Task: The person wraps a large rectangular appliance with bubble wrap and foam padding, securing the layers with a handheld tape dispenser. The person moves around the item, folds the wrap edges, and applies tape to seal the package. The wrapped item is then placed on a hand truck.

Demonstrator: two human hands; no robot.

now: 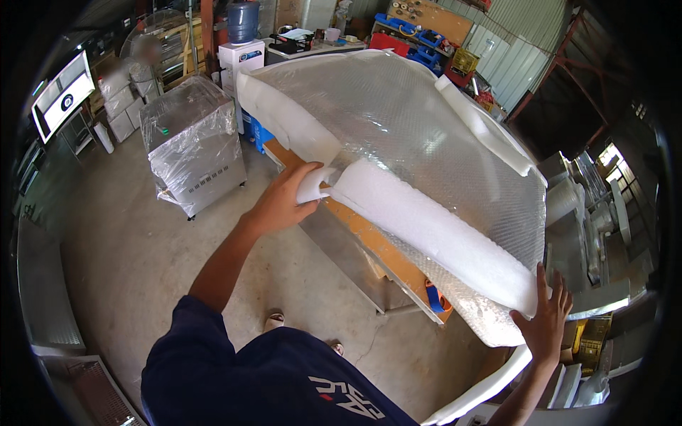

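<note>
A wide panel wrapped in clear bubble wrap (398,106) lies on a table with an orange-brown edge (369,238). Along its near side runs a white foam strip (433,224). My left hand (288,195) is closed round a small bent piece of white foam at the strip's left end. At the right end, my right hand (545,312) rests against the strip with its fingers spread. More white foam covers the panel's left edge (284,117) and right edge (486,131). A loose flap of bubble wrap (476,305) hangs below the near edge.
A plastic-wrapped metal cabinet (195,145) on casters stands at the left. Behind it are a water dispenser (231,60) and a cluttered workbench (323,50). Metal parts and foam pieces (600,305) are stacked at the right. A long foam strip (486,390) dangles near my right forearm.
</note>
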